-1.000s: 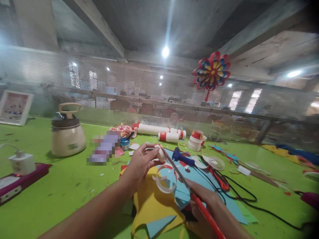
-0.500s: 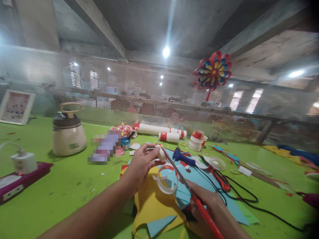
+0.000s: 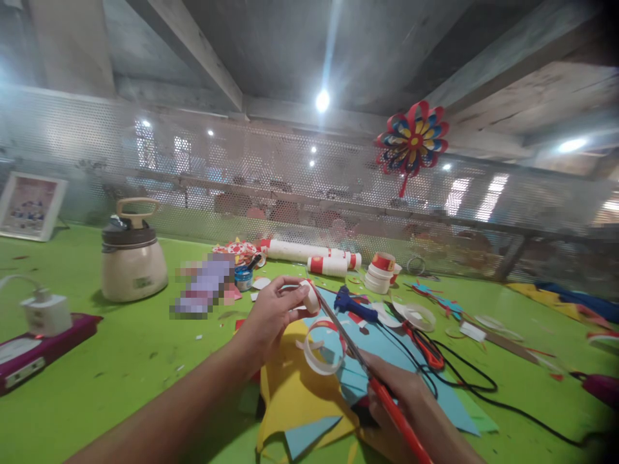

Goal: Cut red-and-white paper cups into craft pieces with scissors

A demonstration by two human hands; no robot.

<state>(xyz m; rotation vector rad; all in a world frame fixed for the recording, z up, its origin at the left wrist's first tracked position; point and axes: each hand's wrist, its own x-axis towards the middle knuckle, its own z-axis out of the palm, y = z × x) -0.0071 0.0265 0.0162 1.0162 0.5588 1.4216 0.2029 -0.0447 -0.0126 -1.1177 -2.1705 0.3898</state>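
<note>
My left hand [image 3: 278, 308] is closed around a white paper cup piece [image 3: 311, 298] with a red mark, its opening turned to the right. Red-handled scissors [image 3: 396, 412] are in my right hand [image 3: 403, 386], their blades pointing up and left to the edge of the cup piece. Below hangs or lies a curled paper strip [image 3: 323, 368], white with a red band; whether it is still joined to the cup I cannot tell. Beneath my hands are yellow paper [image 3: 294, 399] and light blue paper [image 3: 382, 357].
A blue glue gun [image 3: 355, 305] with a black cord lies beyond the scissors, near another red-handled pair of scissors [image 3: 429, 348]. Stacked paper cups [image 3: 327, 265] lie at the back. Left stand a beige kettle-like pot [image 3: 133, 270] and a purple power strip [image 3: 53, 351]. A paper flower [image 3: 413, 142] rises behind.
The cup piece has turned slightly in my left hand, and the scissor blades remain at its edge. Otherwise the hands and the table look nearly the same.
</note>
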